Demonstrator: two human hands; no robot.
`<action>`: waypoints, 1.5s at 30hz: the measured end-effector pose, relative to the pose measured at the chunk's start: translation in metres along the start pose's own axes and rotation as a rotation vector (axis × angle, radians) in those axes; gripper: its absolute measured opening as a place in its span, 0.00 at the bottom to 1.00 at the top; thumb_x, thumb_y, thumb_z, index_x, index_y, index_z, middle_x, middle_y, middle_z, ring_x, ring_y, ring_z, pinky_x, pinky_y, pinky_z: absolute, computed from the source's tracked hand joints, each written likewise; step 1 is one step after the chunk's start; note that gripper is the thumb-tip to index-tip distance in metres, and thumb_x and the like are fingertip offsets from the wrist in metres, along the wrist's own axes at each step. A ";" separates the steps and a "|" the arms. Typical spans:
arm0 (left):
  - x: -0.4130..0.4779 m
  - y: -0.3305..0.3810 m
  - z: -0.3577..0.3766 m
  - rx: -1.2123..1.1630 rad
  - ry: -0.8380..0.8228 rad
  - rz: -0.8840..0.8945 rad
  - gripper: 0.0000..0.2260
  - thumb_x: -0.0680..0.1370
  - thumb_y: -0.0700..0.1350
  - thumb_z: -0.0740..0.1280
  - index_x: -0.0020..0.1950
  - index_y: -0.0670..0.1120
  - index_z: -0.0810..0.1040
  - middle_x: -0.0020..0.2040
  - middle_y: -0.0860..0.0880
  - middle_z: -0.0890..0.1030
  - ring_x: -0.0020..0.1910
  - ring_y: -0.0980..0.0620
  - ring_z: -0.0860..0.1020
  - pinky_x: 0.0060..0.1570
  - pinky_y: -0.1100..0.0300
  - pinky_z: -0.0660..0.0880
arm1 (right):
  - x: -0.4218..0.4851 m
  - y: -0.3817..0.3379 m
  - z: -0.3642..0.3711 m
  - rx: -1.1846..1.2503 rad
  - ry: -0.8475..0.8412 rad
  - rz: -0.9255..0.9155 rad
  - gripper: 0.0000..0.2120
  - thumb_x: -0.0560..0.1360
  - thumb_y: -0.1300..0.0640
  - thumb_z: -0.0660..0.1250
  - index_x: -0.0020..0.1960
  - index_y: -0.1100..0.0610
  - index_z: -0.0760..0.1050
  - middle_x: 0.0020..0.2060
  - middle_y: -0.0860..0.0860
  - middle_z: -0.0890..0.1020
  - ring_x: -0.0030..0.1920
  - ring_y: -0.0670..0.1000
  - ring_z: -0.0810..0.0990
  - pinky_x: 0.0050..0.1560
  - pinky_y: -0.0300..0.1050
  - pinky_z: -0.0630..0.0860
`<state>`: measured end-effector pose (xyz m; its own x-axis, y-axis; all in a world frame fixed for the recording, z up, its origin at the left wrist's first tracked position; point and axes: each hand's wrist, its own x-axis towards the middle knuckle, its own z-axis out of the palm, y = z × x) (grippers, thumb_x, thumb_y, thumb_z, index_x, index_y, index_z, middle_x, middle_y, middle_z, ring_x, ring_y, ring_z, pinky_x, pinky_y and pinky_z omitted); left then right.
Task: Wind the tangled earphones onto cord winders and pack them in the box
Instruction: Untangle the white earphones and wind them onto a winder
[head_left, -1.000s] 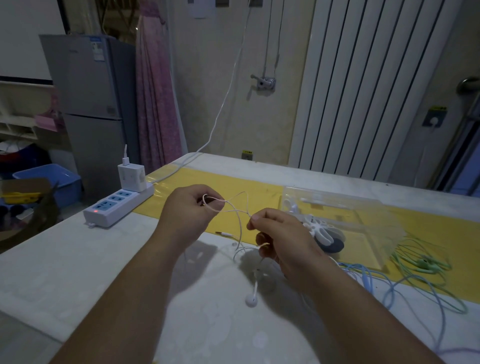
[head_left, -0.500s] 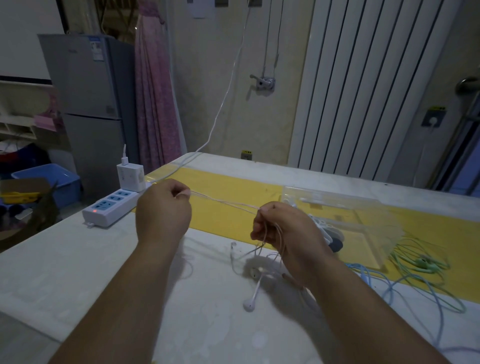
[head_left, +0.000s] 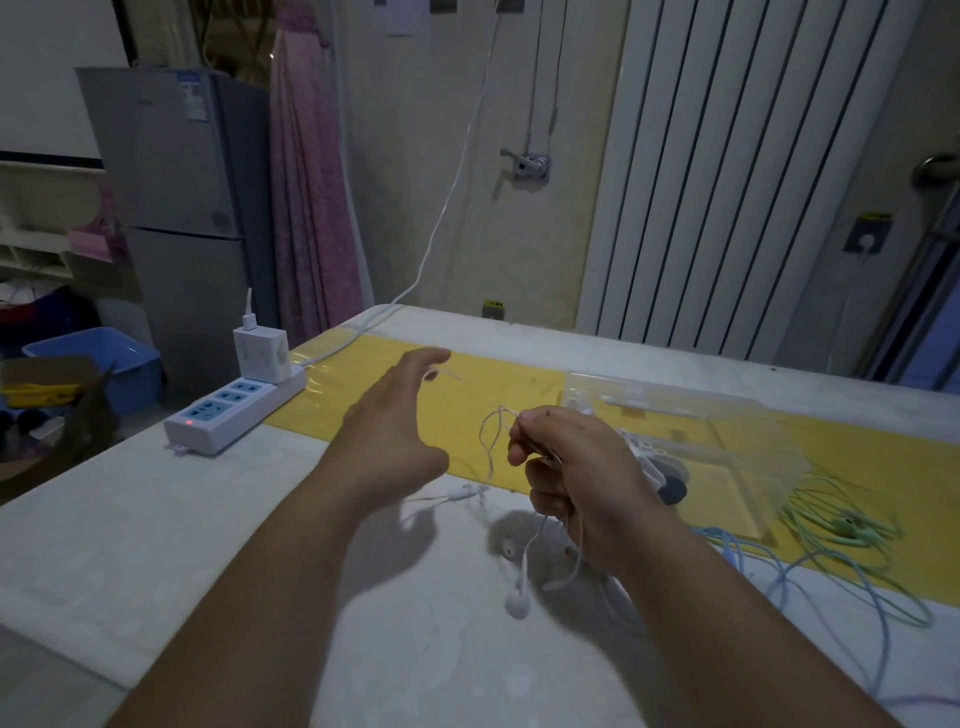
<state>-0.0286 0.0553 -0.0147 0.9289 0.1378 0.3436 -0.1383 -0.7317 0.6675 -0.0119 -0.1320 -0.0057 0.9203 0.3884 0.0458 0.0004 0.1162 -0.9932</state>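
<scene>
Near the worktop's left edge lies a power strip (head_left: 234, 415). The left hand (head_left: 395, 431) hovers with fingers straight, its grip released. Toward the middle, the right hand (head_left: 576, 483) has its grip clenched on the white earphones (head_left: 516, 605), with thin loops rising above the fingers and the buds hanging down to the worktop. The cord looks light, limp and quick to snag, so a pinch near a free end seems wiser than mid-tangle. Further right stands the clear box (head_left: 675, 431), with blue earphones (head_left: 810, 566) and green earphones (head_left: 841, 525) toward the right edge.
</scene>
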 end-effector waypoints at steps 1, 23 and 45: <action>-0.001 0.002 0.000 -0.019 0.002 0.064 0.41 0.61 0.39 0.67 0.70 0.66 0.60 0.69 0.58 0.68 0.65 0.52 0.70 0.60 0.50 0.71 | 0.000 0.001 0.000 -0.010 -0.004 0.003 0.11 0.79 0.60 0.60 0.39 0.58 0.74 0.30 0.50 0.77 0.27 0.47 0.58 0.27 0.40 0.54; -0.002 0.007 0.005 -0.386 -0.127 0.196 0.05 0.74 0.39 0.70 0.40 0.44 0.76 0.32 0.46 0.75 0.30 0.50 0.76 0.32 0.56 0.75 | -0.003 0.000 0.001 -0.032 -0.061 -0.010 0.10 0.78 0.60 0.60 0.39 0.59 0.74 0.33 0.53 0.78 0.26 0.49 0.64 0.27 0.40 0.63; 0.007 -0.003 0.002 -0.277 0.455 -0.061 0.07 0.76 0.42 0.68 0.39 0.47 0.75 0.30 0.52 0.72 0.31 0.53 0.70 0.34 0.57 0.67 | -0.007 -0.005 -0.003 0.034 -0.164 0.181 0.11 0.80 0.58 0.58 0.41 0.58 0.73 0.37 0.54 0.81 0.27 0.50 0.71 0.24 0.38 0.65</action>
<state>-0.0204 0.0573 -0.0161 0.7035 0.4953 0.5096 -0.2316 -0.5181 0.8234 -0.0171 -0.1376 -0.0011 0.8285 0.5483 -0.1135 -0.1746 0.0603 -0.9828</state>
